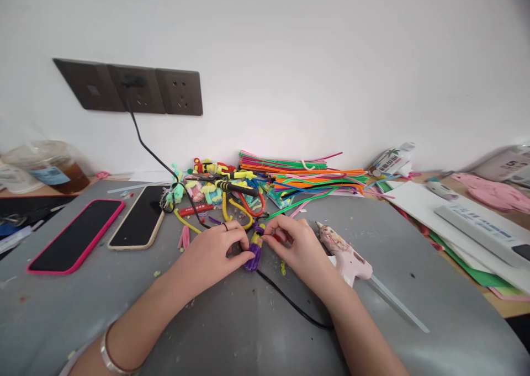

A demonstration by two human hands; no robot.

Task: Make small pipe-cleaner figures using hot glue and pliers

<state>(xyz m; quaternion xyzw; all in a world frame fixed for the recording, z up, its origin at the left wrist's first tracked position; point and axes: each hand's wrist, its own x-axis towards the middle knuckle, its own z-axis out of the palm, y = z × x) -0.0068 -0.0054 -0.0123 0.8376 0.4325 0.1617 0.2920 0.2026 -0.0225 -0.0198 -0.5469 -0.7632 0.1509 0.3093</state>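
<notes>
A small purple and yellow pipe-cleaner figure (254,257) stands between my hands over the grey mat. My left hand (221,249) is closed in a pinch, with its thumb and fingertips at the figure's left side. From the right, my right hand (302,252) pinches at the figure's yellow middle; its thumb and index fingertips are close together there. Something red shows behind the right fingers, too covered to name. A pink glue gun (345,254) with a clear glue stick lies beside my right hand. Its black cord passes under my hands.
Behind my hands lie black-handled pliers (236,188), several finished pipe-cleaner pieces and a bundle of coloured pipe cleaners (318,180). Two phones, one pink-cased (77,237) and one beige-cased (138,218), lie left. Papers (430,216) are at the right. A socket panel (132,88) is on the wall.
</notes>
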